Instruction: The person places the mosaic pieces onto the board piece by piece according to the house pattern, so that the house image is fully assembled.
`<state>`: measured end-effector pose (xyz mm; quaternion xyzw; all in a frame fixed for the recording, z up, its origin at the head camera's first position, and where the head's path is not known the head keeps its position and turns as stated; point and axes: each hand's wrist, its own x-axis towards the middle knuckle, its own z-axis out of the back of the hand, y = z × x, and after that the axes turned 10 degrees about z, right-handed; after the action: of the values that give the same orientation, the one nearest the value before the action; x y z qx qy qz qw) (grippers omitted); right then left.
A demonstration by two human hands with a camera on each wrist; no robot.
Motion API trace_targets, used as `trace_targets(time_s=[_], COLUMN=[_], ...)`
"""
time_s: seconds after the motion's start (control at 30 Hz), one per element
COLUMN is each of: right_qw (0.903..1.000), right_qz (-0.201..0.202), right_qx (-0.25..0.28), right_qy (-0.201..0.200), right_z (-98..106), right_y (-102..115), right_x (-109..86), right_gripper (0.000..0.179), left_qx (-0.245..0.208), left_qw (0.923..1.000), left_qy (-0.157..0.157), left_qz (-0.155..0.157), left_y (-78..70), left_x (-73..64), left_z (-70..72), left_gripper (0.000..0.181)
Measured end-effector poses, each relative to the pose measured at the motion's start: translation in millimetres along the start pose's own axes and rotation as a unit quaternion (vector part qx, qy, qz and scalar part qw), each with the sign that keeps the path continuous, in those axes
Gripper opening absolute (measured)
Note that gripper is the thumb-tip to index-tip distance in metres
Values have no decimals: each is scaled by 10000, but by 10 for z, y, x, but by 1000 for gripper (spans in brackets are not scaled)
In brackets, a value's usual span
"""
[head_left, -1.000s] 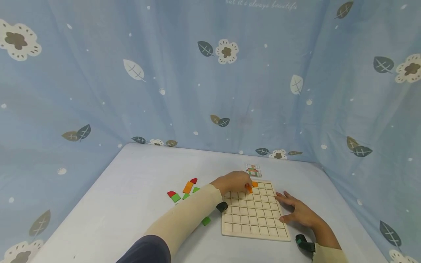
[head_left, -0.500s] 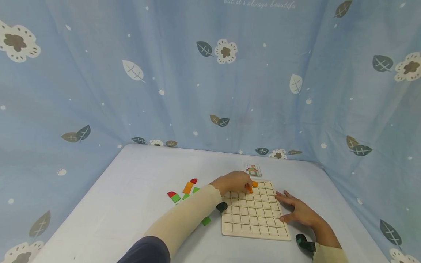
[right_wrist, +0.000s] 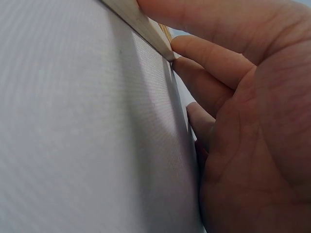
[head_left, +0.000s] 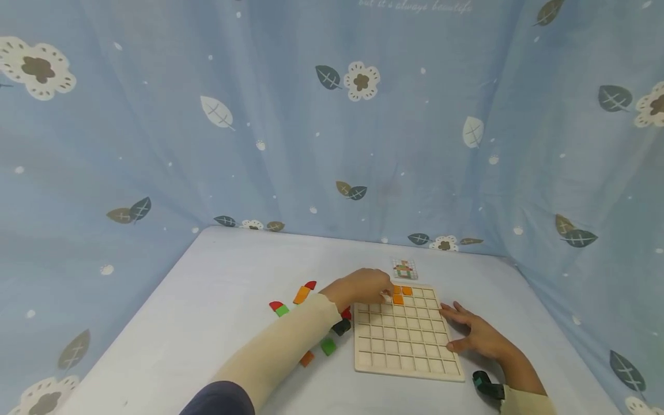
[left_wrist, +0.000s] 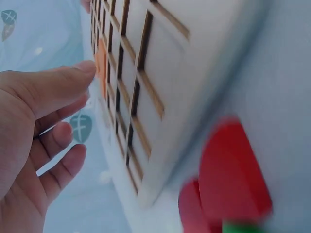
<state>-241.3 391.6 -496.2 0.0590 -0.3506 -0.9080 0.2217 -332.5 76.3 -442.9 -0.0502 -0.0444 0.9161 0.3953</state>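
A pale wooden grid board (head_left: 402,346) lies on the table. Orange square tiles (head_left: 397,300) sit in cells near its far edge. My left hand (head_left: 363,286) hovers over the board's far left corner, just left of those tiles. In the left wrist view, the thumb (left_wrist: 65,87) stands apart from the loosely bent fingers, and nothing is held between them. At the board's right side, my right hand (head_left: 482,339) rests with spread fingers touching the edge. From the right wrist, its thumb and fingers (right_wrist: 209,58) are seen against the board's side.
Left of the board lie loose pieces: red quarter-rounds (head_left: 310,285), orange tiles (head_left: 302,294) and green tiles (head_left: 328,346), some hidden by my left sleeve (head_left: 282,334). A small picture card (head_left: 404,269) lies beyond the board. A blue patterned curtain (head_left: 332,144) surrounds the table.
My left hand has let go of an orange tile, which now lies on the board, and has drawn slightly left. More orange shows in the grid. The right hand stays at the edge.
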Motion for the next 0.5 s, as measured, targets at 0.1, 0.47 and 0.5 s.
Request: trace_targets(time_s=[0.1, 0.47, 0.5], right_qw=[10000, 9999, 9999], right_qz=[-4, -137, -158], right_qx=[-3, -51, -23], right_qy=[-12, 27, 27], right_z=[15, -2, -9], right_y=[24, -6, -14], right_x=[-12, 13, 16], right_gripper=[87, 91, 92], left_qx=[273, 491, 501], left_qw=[9996, 9985, 9983], left_qy=[35, 146, 172], left_qz=[26, 189, 226], left_y=[45, 179, 190], left_x=[-84, -438, -470], left_z=[44, 82, 80], left_gripper=[22, 22, 23])
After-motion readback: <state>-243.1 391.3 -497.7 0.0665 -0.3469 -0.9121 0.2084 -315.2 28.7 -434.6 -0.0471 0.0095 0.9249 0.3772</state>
